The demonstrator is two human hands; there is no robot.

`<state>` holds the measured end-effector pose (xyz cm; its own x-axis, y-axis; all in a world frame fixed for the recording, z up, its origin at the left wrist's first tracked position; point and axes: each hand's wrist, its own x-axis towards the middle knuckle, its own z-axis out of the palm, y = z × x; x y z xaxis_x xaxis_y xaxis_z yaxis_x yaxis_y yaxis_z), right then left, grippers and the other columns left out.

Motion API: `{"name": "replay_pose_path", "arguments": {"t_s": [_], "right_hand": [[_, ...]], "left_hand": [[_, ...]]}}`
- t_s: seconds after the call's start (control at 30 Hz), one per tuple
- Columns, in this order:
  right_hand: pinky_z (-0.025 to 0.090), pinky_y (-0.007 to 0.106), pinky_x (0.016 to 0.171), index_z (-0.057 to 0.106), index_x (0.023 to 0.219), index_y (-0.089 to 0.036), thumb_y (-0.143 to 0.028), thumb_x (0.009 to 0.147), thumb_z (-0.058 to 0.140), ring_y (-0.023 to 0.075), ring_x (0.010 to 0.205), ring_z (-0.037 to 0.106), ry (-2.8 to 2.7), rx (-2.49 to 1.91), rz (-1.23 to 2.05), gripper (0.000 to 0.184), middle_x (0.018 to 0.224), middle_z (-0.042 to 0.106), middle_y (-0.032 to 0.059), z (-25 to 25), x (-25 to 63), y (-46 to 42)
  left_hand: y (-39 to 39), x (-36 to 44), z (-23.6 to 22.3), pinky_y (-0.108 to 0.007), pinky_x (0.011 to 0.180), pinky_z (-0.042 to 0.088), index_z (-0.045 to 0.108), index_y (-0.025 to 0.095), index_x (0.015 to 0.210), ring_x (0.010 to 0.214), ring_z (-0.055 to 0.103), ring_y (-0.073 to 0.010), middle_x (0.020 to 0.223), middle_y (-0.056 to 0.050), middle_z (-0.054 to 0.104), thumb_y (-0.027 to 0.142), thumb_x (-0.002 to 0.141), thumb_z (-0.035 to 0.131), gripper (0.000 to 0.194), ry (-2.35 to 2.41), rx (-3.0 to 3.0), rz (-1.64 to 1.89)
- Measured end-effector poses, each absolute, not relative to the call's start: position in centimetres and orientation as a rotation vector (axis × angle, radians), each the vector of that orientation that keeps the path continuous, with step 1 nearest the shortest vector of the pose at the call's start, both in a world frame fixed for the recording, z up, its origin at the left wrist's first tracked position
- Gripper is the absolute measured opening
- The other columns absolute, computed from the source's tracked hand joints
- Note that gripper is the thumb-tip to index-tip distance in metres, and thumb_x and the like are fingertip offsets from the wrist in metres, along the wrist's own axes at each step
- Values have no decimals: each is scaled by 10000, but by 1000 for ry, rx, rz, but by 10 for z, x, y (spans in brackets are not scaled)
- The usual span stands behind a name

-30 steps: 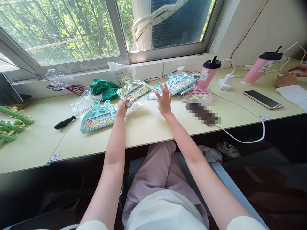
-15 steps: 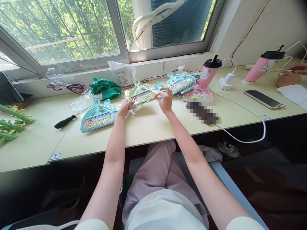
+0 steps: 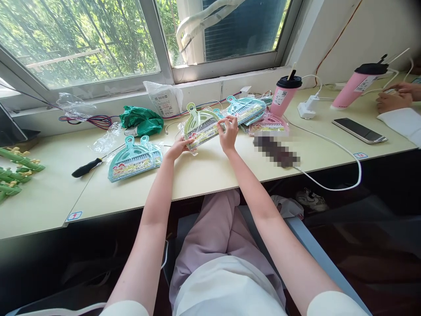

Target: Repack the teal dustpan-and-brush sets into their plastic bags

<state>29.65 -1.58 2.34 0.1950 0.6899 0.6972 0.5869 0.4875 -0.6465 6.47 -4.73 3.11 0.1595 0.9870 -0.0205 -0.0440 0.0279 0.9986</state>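
Both hands hold a light-green dustpan and brush set (image 3: 200,123) in clear plastic wrap, with its handle towards the window. My left hand (image 3: 178,148) is closed on its lower left corner, thumb on the front. At the right end, my right hand (image 3: 229,133) pinches the edge between thumb and fingers. To the left lies a wrapped blue dustpan set (image 3: 134,160) on the table. Behind my right hand are another blue dustpan set (image 3: 246,109) and a pink dustpan set (image 3: 269,124).
A screwdriver (image 3: 87,167), a green plastic bag (image 3: 142,121) and bundled wires (image 3: 98,120) lie to the left. Pink cups (image 3: 283,97), a white charger (image 3: 308,108) and a phone (image 3: 358,130) stand or lie to the right. Another person's hands (image 3: 394,100) rest at the far right.
The green dustpan set has tilted, its right end higher and its front turned more towards me. Both hands have moved with it and keep their hold. The view has shifted slightly.
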Motion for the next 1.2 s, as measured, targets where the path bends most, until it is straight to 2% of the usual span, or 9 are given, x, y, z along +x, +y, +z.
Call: {"name": "replay_pose_path", "arguments": {"t_s": [0.23,0.43,0.53,0.67,0.73,0.83,1.03,1.1,1.2], "right_hand": [[503,447,1089,724,1032,-251,-311,1014,521,252,1283,566,-1406,-1110,196,212,1228,544,114,14,301,-3],[532,420,1064,606,1376,-308,-290,928,630,218,1297,588,-1273,-1094,595,448,1352,591,107,15,304,0],[609,379,902,682,1202,-209,-204,816,731,190,979,700,-1109,-1093,1094,389,1028,721,69,15,309,2],[611,277,709,686,774,-155,-102,697,800,109,646,617,-948,-1059,1359,147,676,662,-9,14,311,3],[592,239,655,667,729,-166,-107,678,814,93,612,590,-884,-1048,1326,166,626,633,-36,15,311,2],[583,228,654,672,746,-171,-107,702,779,89,615,597,-777,-1058,1276,133,626,630,-45,18,310,0],[579,209,650,687,805,-166,-72,748,687,84,636,619,-613,-1052,1218,110,660,639,-41,20,311,-1],[594,218,658,683,814,-171,-64,728,697,90,646,632,-596,-1061,1215,137,663,640,-43,19,311,0],[612,228,665,680,820,-175,-66,719,701,94,644,634,-608,-1068,1224,151,660,639,-41,18,310,1]], "left_hand": [[-46,69,32,-363,745,643,645,166,1154,748,710,-177,931,-59,744,292,748,804,454,1047,1303,1061],[-50,70,38,-412,746,645,657,156,1136,695,727,-196,996,-92,753,280,749,820,438,1111,1343,1037],[-51,66,40,-369,704,647,655,164,1134,753,733,-203,1013,-97,760,239,694,855,489,1138,1304,1034],[-51,64,40,-291,611,617,628,175,1201,737,730,-191,1058,-105,754,285,689,866,576,1184,1307,983],[-52,67,42,-259,573,595,616,188,1259,735,729,-187,1109,-117,741,379,747,831,587,1176,1327,1018],[-56,79,46,-273,638,622,543,248,1426,1004,733,-247,1345,-135,653,443,784,798,718,1060,1357,1179],[-61,96,43,-276,839,604,155,315,1664,1386,535,-345,1664,-164,331,163,498,968,1429,1000,1555,1220],[-57,97,38,-254,838,593,171,318,1661,1404,517,-342,1657,-162,348,130,493,963,1424,1042,1583,1260],[-48,97,31,-220,744,587,291,279,1631,1232,629,-273,1489,-145,550,178,630,904,1178,1155,1510,1378]]}}
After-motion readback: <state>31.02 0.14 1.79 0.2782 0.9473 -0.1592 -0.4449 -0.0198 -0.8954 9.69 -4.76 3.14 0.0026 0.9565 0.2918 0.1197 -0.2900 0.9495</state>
